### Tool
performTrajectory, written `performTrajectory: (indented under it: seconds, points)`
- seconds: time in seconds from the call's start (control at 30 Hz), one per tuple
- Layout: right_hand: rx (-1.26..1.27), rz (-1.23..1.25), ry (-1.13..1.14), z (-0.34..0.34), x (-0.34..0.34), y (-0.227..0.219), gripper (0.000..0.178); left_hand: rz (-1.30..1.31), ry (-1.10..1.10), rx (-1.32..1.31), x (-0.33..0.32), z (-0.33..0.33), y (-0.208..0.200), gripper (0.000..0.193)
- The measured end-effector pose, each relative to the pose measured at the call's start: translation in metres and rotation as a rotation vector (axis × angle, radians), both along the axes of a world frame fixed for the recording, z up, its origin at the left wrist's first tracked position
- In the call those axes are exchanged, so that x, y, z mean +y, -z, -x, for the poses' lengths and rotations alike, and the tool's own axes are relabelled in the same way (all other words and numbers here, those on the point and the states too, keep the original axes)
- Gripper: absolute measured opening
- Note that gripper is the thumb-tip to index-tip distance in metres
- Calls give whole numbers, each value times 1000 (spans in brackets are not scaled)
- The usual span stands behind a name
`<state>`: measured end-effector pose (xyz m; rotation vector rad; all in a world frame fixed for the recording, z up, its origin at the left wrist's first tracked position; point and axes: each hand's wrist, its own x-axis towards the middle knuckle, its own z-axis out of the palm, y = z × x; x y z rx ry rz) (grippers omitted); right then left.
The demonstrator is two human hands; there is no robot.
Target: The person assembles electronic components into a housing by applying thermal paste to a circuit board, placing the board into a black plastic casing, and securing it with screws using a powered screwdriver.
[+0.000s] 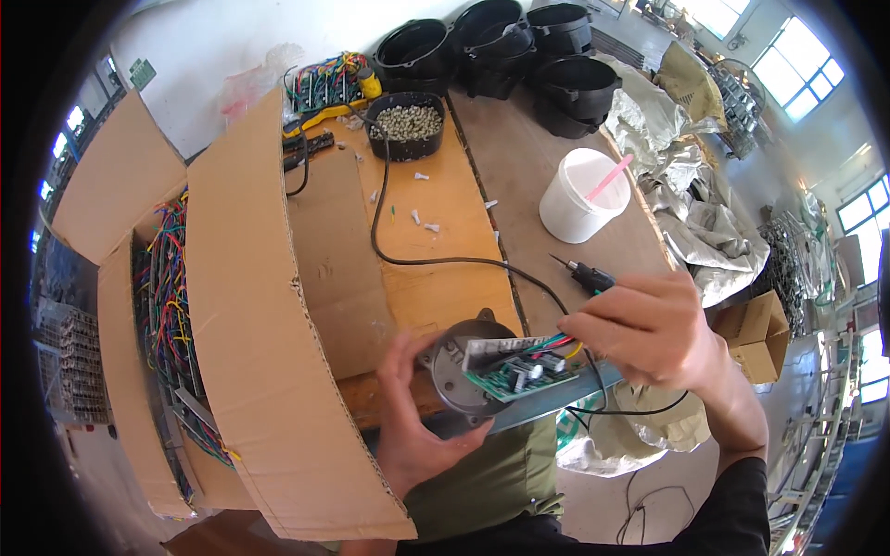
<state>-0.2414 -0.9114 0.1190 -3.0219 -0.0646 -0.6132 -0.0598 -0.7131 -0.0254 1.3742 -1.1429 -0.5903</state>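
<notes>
My left hand (414,422) is wrapped round a round dark grey metal housing (456,372) at the table's near edge. A green circuit board (519,375) with silver and black components sits tilted at the housing's open side. Coloured wires (556,343) rise from the board to the closed fingertips of my right hand (649,329), which pinch them. A black-handled tool with a thin pointed tip (589,275) shows just beyond my right hand. Its rear end is hidden, and I cannot tell whether the hand also holds it.
A cardboard box (241,278) full of coloured wire bundles (171,287) stands left. Farther back are a black tub of small pale pieces (405,127), wired boards (324,83) and black pots (575,88). A white bucket (582,196) stands right. A black cable (436,262) crosses the table.
</notes>
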Motion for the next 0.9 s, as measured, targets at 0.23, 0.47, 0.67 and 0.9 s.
performTrajectory:
  seconds: [0.23,0.47,0.67,0.9]
  points:
    - [-55,143,-195,-16,-1,14,34,100,143,426,6,-9,17,110]
    - [54,162,-292,-40,-25,25,26,-38,-71,-7,4,34,0,118]
    - [249,147,-310,-67,-23,29,12,119,-97,0,-7,33,20,116]
    - [317,180,-305,-79,-13,29,10,-3,51,115,-1,18,14,117]
